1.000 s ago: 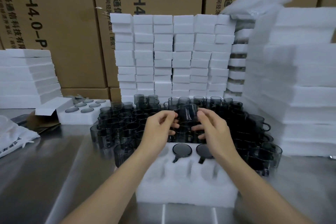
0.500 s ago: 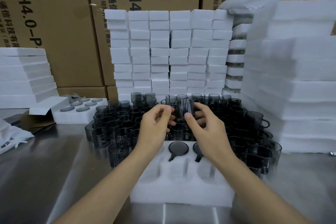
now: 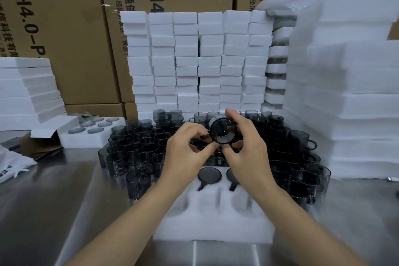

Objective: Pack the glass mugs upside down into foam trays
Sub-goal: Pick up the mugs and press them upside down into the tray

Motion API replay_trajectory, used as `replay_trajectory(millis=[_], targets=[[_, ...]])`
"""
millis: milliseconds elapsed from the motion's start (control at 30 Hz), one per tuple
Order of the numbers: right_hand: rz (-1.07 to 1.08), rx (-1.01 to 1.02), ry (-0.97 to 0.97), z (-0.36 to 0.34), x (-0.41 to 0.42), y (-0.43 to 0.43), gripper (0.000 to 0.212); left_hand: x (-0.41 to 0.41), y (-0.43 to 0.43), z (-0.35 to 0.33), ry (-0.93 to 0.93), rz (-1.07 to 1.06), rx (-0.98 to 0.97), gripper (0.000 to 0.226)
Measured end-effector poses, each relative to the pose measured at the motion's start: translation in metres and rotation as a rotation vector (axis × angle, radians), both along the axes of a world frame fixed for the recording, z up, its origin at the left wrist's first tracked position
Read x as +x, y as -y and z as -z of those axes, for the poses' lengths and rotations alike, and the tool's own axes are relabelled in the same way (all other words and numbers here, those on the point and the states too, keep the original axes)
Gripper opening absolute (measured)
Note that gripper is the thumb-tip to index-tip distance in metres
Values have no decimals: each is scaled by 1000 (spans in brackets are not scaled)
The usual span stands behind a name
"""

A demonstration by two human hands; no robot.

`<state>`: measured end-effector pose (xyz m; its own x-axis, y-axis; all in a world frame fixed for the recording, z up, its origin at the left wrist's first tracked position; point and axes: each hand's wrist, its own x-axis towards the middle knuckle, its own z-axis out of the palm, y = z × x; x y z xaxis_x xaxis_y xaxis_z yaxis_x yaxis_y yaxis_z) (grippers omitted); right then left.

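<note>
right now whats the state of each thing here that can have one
held mug, lifted, tipped, round end toward the camera
left hand, pinches the held mug
right hand, grips the held mug
near foam tray, two pockets filled, other visible ones empty
seated mugs, upside down
loose mugs, upright on the table
far foam tray, six pockets filled

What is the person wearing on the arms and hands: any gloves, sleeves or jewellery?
Nothing shows. The left hand and right hand are ungloved, with no rings on the fingers in view. The left forearm and right forearm are bare to the frame's bottom edge: no sleeve, watch or wristband.
</note>
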<state>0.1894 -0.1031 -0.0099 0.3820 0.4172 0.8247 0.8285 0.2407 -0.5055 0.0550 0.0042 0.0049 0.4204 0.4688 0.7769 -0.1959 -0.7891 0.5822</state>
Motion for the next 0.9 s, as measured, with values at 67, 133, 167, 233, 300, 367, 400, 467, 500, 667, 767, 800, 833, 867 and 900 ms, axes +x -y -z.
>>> replay_trajectory(millis=[67, 133, 167, 233, 300, 367, 400, 467, 500, 667, 767, 800, 833, 867, 900], targets=[[4, 0, 20, -1, -1, 0, 81, -1, 1, 0, 30, -22, 22, 18], [20, 17, 34, -2, -1, 0, 75, -1, 1, -1, 63, -35, 41, 19], [32, 28, 41, -2, -2, 0, 73, -2, 1, -1, 78, -40, 46, 20], [71, 52, 67, -3, -3, 0, 69, -2, 2, -2, 102, -57, 52, 22], [105, 69, 89, -3, -4, 0, 66, -2, 2, -2, 122, -75, 62, 22], [111, 81, 101, -4, -5, 1, 64, -3, 3, -2, 138, -80, 85, 22], [107, 88, 106, -4, -6, 1, 64, -3, 3, -2, 143, -80, 101, 21], [95, 102, 105, -6, -7, 2, 64, -3, 4, -3, 147, -83, 126, 19], [88, 106, 103, -6, -8, 2, 64, -4, 4, -3, 148, -89, 137, 19], [66, 121, 110, -7, -8, 3, 70, -3, 4, -2, 148, -102, 168, 16], [50, 133, 123, -9, -12, 5, 79, -2, 3, -1, 142, -109, 175, 16], [52, 142, 161, -10, -13, 6, 79, -2, 3, -1, 140, -114, 173, 17], [65, 147, 218, -10, -13, 7, 76, -2, 3, -1, 136, -125, 172, 19], [88, 142, 278, -10, -14, 7, 71, -1, 2, -1, 129, -142, 180, 21], [124, 126, 327, -10, -15, 8, 65, -2, 2, -1, 120, -163, 200, 22]])
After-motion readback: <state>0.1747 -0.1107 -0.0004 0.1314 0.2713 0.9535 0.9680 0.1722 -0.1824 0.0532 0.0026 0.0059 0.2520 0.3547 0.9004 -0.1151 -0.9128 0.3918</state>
